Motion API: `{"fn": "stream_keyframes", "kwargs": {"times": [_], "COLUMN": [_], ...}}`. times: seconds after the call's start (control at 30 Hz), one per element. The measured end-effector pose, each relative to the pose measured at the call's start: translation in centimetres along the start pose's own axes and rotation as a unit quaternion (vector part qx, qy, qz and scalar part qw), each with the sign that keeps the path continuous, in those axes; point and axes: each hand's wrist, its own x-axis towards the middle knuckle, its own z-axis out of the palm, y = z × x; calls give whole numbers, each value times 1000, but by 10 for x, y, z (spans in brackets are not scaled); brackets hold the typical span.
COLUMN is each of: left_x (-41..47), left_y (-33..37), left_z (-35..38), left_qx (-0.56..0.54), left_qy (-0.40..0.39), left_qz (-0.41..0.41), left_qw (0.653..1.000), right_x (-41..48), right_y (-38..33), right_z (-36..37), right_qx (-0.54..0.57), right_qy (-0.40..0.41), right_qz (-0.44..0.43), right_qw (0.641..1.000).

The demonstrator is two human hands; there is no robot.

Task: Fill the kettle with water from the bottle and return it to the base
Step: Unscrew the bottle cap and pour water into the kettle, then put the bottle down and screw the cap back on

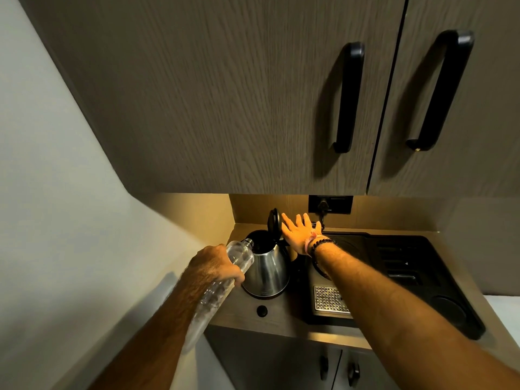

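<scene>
Our left hand [215, 264] grips the clear bottle [225, 280] around its middle, tilting its uncapped neck to the kettle's rim. Our right hand [299, 232] is spread flat, fingers against the raised lid [274, 220], holding nothing. The steel kettle [266, 273] stands on the counter [281, 319], just left of the black tray [422, 277].

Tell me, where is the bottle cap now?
In the head view, the small black cap lies on the counter, just in front of the kettle and left of the black tray.
</scene>
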Motion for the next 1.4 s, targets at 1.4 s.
{"fn": "stream_keyframes", "kwargs": {"times": [1.4], "left_x": [-5], "left_y": [9], "left_z": [180], "left_qx": [-215], "left_qy": [220], "left_qz": [121], "left_qw": [944], "right_x": [-3], "right_y": [0], "right_z": [-8], "right_qx": [79], "right_qy": [-32], "right_qz": [64], "right_qw": [994]}}
